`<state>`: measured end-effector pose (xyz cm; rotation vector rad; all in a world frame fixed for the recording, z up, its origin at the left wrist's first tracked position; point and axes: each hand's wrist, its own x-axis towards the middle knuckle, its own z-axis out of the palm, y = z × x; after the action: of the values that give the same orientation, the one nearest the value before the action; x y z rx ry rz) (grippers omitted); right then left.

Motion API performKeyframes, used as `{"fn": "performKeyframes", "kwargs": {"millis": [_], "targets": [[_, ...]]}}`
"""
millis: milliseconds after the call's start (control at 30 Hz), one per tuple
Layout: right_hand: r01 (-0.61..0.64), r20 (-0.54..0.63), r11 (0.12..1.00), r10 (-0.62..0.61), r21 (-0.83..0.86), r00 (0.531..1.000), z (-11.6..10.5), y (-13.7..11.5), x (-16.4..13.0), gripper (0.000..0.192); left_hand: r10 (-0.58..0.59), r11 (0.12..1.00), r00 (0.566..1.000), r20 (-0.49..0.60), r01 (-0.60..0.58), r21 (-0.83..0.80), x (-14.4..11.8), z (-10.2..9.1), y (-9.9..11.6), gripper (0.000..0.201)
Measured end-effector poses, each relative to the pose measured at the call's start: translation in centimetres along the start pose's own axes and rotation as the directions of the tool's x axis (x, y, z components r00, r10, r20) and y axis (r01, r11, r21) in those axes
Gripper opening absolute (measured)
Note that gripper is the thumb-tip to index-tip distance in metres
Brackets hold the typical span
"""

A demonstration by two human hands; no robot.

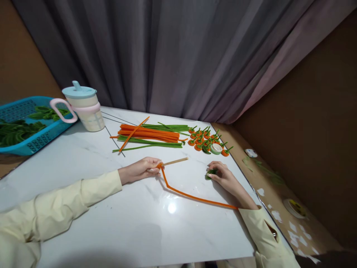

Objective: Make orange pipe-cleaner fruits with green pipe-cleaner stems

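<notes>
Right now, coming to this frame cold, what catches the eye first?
Likely the bright bundle of orange stems, lying among green stems beyond the hands on the white table. Right of it sits a cluster of small orange pieces with green stalks. Nearer, the left hand holds a tan stick and an orange strip that trails toward the right cuff.
</notes>
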<state>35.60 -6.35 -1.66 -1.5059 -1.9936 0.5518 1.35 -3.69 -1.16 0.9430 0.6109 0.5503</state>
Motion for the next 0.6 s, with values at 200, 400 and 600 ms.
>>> {"fn": "performKeyframes", "kwargs": {"millis": [200,400,600], "targets": [[-0.036,-0.025,0.999,0.037,0.037,0.999,0.26,-0.38,0.12,0.02,0.003,1.0,1.0,0.006,-0.003,-0.003,0.02,0.03,0.04,0.019],[-0.084,-0.128,0.989,0.099,0.123,0.987,-0.08,-0.74,0.1,0.029,0.009,1.0,1.0,0.004,-0.009,-0.004,-0.01,0.01,0.0,0.019],[-0.153,-0.258,0.972,0.197,0.18,0.946,-0.27,-0.61,-0.06,0.034,0.011,1.0,1.0,0.006,-0.011,-0.007,0.11,-0.16,-0.19,0.021]]}}
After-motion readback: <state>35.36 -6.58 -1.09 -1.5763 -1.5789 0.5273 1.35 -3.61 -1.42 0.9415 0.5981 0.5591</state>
